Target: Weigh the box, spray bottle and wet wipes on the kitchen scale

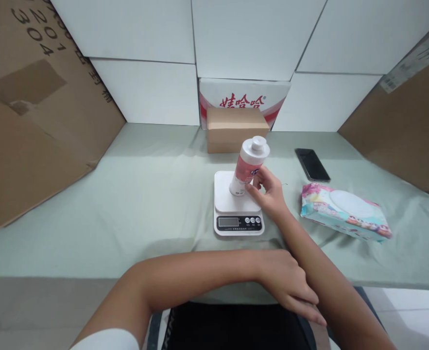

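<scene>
Locate the white-and-pink bottle (247,167) just right of frame centre, with its base at the middle of the white platform of the scale (220,199). Note the apparent lean of its cap toward the upper right; true tilt or lens effect, impossible to tell. Likewise impossible to tell: full or partial load on the platform.

Hands: right hand (272,194) closed on the lower right side of the bottle, thumb in front; left hand (287,274) at lower centre-right, visibly empty, fingers loosely bent, crossing over the right forearm.

For good seating, set the base flat and central, and steady the bottle lightly without pressing down. Release only in a stable upright stance. For an undisturbed reading, then lift fingers and wrist clear of the platform, and keep the left hand well below it. Leave the display (229,222) and buttons (252,220) unobstructed; no figure legible at present. Avoid brushing the wipes pack (345,214), at right of frame, during withdrawal.
</scene>
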`<state>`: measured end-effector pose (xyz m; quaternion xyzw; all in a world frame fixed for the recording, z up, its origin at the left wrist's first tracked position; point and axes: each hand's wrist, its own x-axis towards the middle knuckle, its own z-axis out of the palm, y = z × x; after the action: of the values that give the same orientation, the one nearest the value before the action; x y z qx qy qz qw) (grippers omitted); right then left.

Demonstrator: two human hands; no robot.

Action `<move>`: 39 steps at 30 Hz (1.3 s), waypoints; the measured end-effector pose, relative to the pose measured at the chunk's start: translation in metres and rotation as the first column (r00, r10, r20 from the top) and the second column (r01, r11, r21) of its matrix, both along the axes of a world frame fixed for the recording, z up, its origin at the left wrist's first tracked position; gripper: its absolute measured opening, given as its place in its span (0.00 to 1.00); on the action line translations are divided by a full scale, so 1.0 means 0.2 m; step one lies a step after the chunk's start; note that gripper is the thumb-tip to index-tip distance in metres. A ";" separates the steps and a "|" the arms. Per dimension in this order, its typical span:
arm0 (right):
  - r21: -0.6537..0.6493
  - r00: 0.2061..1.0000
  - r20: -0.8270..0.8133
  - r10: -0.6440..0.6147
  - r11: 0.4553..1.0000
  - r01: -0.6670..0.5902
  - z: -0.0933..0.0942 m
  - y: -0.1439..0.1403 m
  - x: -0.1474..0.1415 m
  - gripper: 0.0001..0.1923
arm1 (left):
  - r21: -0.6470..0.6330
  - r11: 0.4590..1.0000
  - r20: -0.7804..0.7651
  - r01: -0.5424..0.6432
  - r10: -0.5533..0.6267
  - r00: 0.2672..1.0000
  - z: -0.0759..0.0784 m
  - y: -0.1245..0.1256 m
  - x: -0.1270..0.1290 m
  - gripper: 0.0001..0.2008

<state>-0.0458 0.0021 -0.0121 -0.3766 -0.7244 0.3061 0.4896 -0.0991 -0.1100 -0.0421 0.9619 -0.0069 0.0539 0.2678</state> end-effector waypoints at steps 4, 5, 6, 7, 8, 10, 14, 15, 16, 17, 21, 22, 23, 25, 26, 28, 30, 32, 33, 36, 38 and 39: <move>-0.061 0.999 0.047 0.006 0.998 -0.003 -0.01 -0.02 -0.03 0.22 | -0.012 1.000 0.019 0.013 -0.013 1.000 -0.02 0.00 0.00 0.27; -0.056 1.000 0.028 -0.006 0.998 0.008 -0.01 -0.01 -0.03 0.23 | -0.015 1.000 0.017 0.013 -0.013 1.000 -0.02 0.00 0.00 0.28; -0.044 1.000 0.003 -0.028 0.999 0.028 0.00 -0.01 -0.03 0.23 | -0.017 1.000 0.015 0.011 -0.011 1.000 -0.02 0.00 0.00 0.29; -0.027 0.997 -0.027 -0.066 0.998 0.065 0.00 0.00 -0.02 0.25 | -0.017 1.000 0.009 0.009 -0.009 1.000 -0.01 0.00 0.00 0.29; -0.009 0.991 -0.061 -0.119 0.993 0.119 0.00 0.01 -0.01 0.26 | -0.017 1.000 -0.001 0.011 -0.011 1.000 -0.01 0.01 0.00 0.30; 0.023 0.957 -0.129 -0.260 0.964 0.265 0.00 0.05 0.03 0.28 | -0.018 1.000 -0.033 0.025 -0.025 0.999 0.01 0.01 0.00 0.31; 0.014 0.815 -0.219 -0.536 0.833 0.552 -0.06 0.16 0.14 0.33 | -0.008 0.999 -0.075 0.037 -0.037 0.996 0.04 0.01 0.00 0.29; -0.003 0.781 -0.233 -0.580 0.803 0.596 -0.08 0.18 0.16 0.34 | -0.002 1.000 -0.077 0.031 -0.031 0.997 0.04 0.01 0.00 0.28; -0.022 0.754 -0.243 -0.611 0.780 0.625 -0.10 0.21 0.18 0.34 | 0.004 1.000 -0.079 0.024 -0.024 0.997 0.05 0.01 -0.01 0.26; -0.040 0.735 -0.247 -0.631 0.765 0.643 -0.13 0.23 0.20 0.35 | 0.011 1.000 -0.079 0.019 -0.018 0.997 0.05 0.01 -0.01 0.24; -0.066 0.698 -0.234 -0.677 0.727 0.683 -0.20 0.28 0.24 0.36 | 0.037 0.999 -0.059 0.006 -0.004 0.998 0.05 0.01 -0.01 0.23; -0.065 0.690 -0.230 -0.686 0.719 0.692 -0.21 0.29 0.25 0.35 | 0.042 0.999 -0.053 0.002 0.000 0.999 0.05 0.01 -0.01 0.23; -0.067 0.682 -0.230 -0.695 0.710 0.701 -0.21 0.29 0.26 0.35 | 0.049 0.999 -0.048 -0.004 0.007 0.999 0.05 0.01 -0.01 0.23; -0.077 0.665 -0.235 -0.709 0.695 0.715 -0.22 0.30 0.27 0.35 | 0.060 0.998 -0.040 -0.019 0.021 0.999 0.04 0.00 -0.01 0.25; -0.081 0.657 -0.237 -0.716 0.688 0.721 -0.22 0.31 0.28 0.34 | 0.065 0.997 -0.031 -0.029 0.031 0.999 0.03 0.00 -0.01 0.25; -0.087 0.647 -0.244 -0.723 0.681 0.727 -0.23 0.32 0.29 0.34 | 0.065 0.997 -0.010 -0.043 0.044 0.999 0.02 0.00 -0.01 0.25; -0.093 0.648 -0.261 -0.715 0.687 0.721 -0.23 0.32 0.29 0.34 | 0.053 0.997 0.018 -0.054 0.053 0.998 0.01 0.00 -0.01 0.24; -0.106 0.650 -0.272 -0.709 0.694 0.712 -0.22 0.31 0.29 0.34 | 0.043 0.997 0.051 -0.063 0.061 0.997 0.00 -0.01 -0.01 0.24; -0.108 0.639 -0.271 -0.719 0.683 0.723 -0.21 0.31 0.28 0.35 | 0.041 0.997 0.075 -0.071 0.068 0.995 0.00 -0.01 -0.01 0.24; -0.025 0.582 -0.283 -0.762 0.612 0.790 -0.15 0.26 0.28 0.37 | 0.047 0.991 0.177 -0.123 0.113 0.978 0.05 0.04 -0.04 0.25; 0.106 0.610 -0.317 -0.727 0.612 0.784 -0.10 0.22 0.29 0.38 | 0.051 0.978 0.274 -0.203 0.182 0.944 0.11 0.14 -0.10 0.24; 0.177 0.652 -0.333 -0.681 0.634 0.753 -0.07 0.20 0.30 0.38 | 0.043 0.960 0.338 -0.277 0.247 0.908 0.15 0.22 -0.16 0.24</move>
<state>0.0143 0.0415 -0.0256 -0.5171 -0.4871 0.0131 0.7037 -0.1305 -0.0669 -0.0120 0.9426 0.0752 0.2490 0.2095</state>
